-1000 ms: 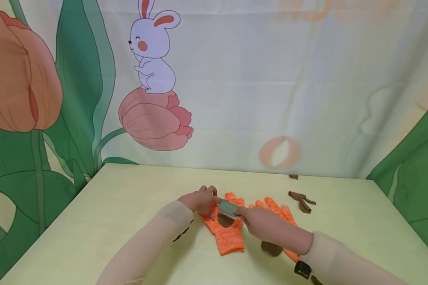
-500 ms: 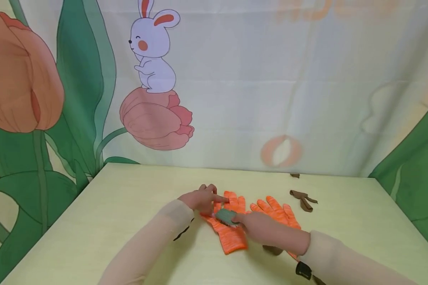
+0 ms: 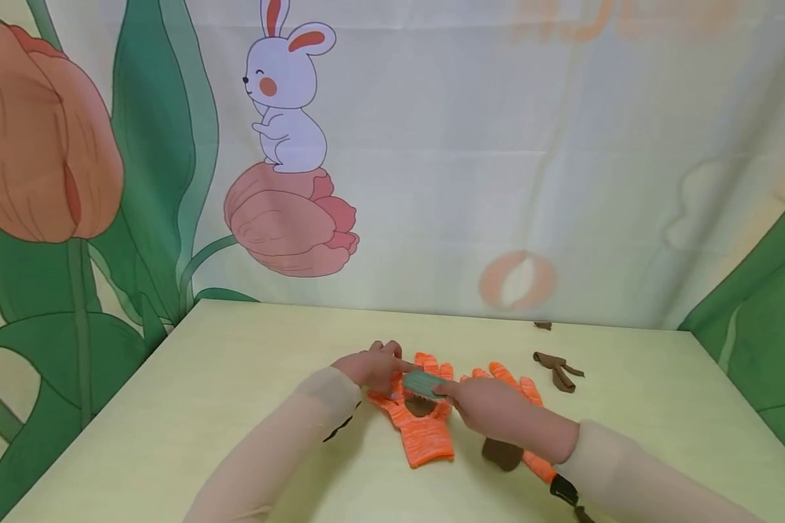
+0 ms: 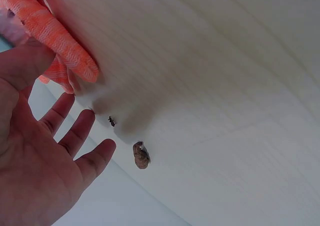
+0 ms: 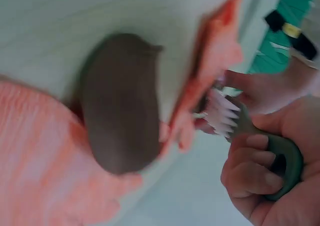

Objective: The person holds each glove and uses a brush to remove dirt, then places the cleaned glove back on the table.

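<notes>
An orange knit glove (image 3: 428, 439) lies palm-up on the table with a brown patch (image 3: 421, 407) on its palm. My left hand (image 3: 378, 367) holds its finger side. In the left wrist view the thumb is against an orange glove finger (image 4: 65, 43); the other visible fingers are spread. My right hand (image 3: 490, 410) grips a green scrub brush (image 3: 421, 385) by its looped handle, the pale bristles (image 5: 220, 113) facing the glove at the patch's upper edge. Under the right forearm lies a second orange glove (image 3: 504, 374), with a larger brown patch (image 5: 120, 105).
Brown strips (image 3: 552, 370) and a small brown scrap (image 3: 543, 325) lie toward the back right of the table (image 3: 262, 363). A crumpled brown lump (image 4: 141, 156) shows in the left wrist view. A printed curtain (image 3: 419, 181) hangs behind.
The brush has gone down over the brown patch and come back up, so the patch shows again. My left hand stays on the glove, its index finger lying along the glove's fingers.
</notes>
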